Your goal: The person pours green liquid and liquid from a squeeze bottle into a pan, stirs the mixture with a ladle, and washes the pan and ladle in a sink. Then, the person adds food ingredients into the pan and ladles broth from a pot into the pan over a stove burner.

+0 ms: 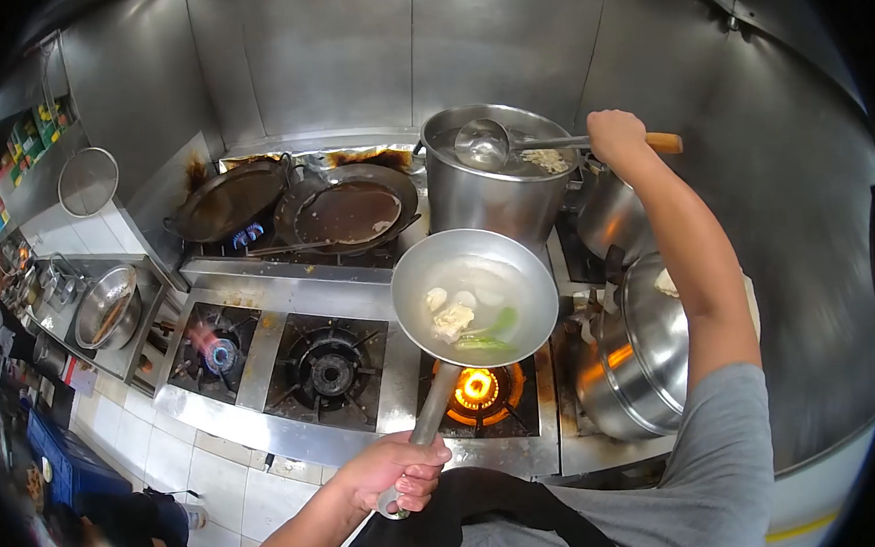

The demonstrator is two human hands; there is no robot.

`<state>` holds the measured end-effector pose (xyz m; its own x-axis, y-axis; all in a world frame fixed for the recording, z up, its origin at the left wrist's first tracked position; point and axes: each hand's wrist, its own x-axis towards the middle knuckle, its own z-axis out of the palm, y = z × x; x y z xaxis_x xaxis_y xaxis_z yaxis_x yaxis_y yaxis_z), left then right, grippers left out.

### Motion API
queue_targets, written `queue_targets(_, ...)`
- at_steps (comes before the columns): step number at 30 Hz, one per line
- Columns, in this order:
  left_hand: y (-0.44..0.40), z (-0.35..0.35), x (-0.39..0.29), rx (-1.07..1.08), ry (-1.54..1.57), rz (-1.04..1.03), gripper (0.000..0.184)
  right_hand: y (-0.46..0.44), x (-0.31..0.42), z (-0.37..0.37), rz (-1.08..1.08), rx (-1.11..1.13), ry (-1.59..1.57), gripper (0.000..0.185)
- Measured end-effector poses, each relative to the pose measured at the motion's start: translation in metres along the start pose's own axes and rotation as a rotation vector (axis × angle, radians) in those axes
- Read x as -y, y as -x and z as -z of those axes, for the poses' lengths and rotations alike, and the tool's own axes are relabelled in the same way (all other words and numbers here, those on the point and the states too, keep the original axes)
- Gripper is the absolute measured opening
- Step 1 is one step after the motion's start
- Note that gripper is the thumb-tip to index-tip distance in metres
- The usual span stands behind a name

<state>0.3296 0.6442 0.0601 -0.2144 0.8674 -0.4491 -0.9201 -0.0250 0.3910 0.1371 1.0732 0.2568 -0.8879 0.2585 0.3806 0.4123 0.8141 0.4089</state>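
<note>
My left hand (407,473) is wrapped round the handle of a frying pan (409,267), held up over the front right burner. In the pan, pale pieces (452,321) and green vegetable strips (487,341) lie in clear liquid. My right hand (616,136) grips a ladle (483,144) by its long handle, near the wooden end. The ladle's bowl is over the mouth of a tall stockpot (493,205), at the liquid's surface. Whitish bits (547,158) float by the pot's right rim.
Flame glows in the front right burner (477,389); another burner (220,355) is lit at left. Two woks (357,193) stand at the back left. Large metal pots (631,357) crowd the right. A strainer (88,183) hangs left; a person (123,533) is at lower left.
</note>
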Motion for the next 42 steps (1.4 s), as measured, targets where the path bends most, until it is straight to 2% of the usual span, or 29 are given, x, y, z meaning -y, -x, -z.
queue_targets(2, -0.002, -0.004, -0.002, -0.002, -0.005, -0.004, 0.016, -0.001, 0.0, 0.005, 0.001, 0.145, -0.007, 0.023)
queue_targets(3, -0.003, -0.005, -0.002, -0.014, -0.007, -0.019, 0.013, -0.003, -0.003, 0.009, 0.003, 0.143, -0.011, 0.023)
queue_targets(5, -0.007, -0.009, -0.002, -0.028, -0.006, -0.038, 0.011, -0.01, -0.006, 0.015, 0.03, 0.391, -0.013, 0.03)
queue_targets(6, -0.009, -0.011, -0.004, -0.04, -0.002, -0.034, 0.011, -0.017, -0.007, 0.015, 0.034, 0.392, -0.015, 0.03)
queue_targets(8, -0.013, -0.012, -0.005, -0.056, 0.0, -0.028, 0.012, -0.032, -0.009, 0.016, -0.045, 0.694, 0.023, 0.033)
queue_targets(12, -0.02, -0.018, -0.005, -0.062, -0.043, -0.059, 0.012, -0.045, -0.028, 0.016, -0.108, 0.783, -0.072, 0.028)
queue_targets(14, -0.021, -0.02, -0.003, -0.071, -0.047, -0.075, 0.012, -0.043, -0.036, 0.02, -0.211, 0.819, -0.1, 0.031)
queue_targets(22, -0.033, -0.028, -0.002, -0.002, -0.022, -0.095, 0.012, -0.008, -0.085, 0.062, -0.068, 0.712, -0.008, 0.028)
queue_targets(23, -0.032, -0.032, -0.003, -0.002, -0.035, -0.099, 0.022, -0.002, -0.091, 0.068, -0.043, 0.682, 0.035, 0.03)
queue_targets(30, -0.027, -0.031, 0.003, 0.096, 0.087, -0.056, 0.032, 0.059, -0.114, 0.117, 0.014, 0.5, -0.025, 0.035)
queue_targets(32, -0.02, -0.033, 0.003, 0.049, 0.081, -0.091, 0.037, 0.069, -0.11, 0.126, 0.085, 0.554, 0.092, 0.035)
queue_targets(33, -0.019, -0.032, 0.004, 0.051, 0.083, -0.072, 0.038, 0.072, -0.108, 0.123, 0.106, 0.538, 0.169, 0.037)
queue_targets(34, -0.012, -0.028, 0.009, 0.043, 0.097, -0.064, 0.038, 0.067, -0.124, 0.104, 0.122, 0.484, 0.156, 0.05)
queue_targets(36, -0.002, -0.018, 0.017, 0.048, 0.118, -0.106, 0.038, 0.059, -0.154, 0.054, 0.238, 0.283, -0.071, 0.054)
queue_targets(39, 0.015, 0.016, 0.031, 0.089, 0.165, -0.121, 0.033, 0.087, -0.124, 0.046, 0.194, 0.269, -0.179, 0.05)
queue_targets(42, 0.042, 0.05, 0.045, 0.097, 0.163, -0.142, 0.03, 0.136, -0.063, 0.059, 0.186, 0.258, -0.153, 0.046)
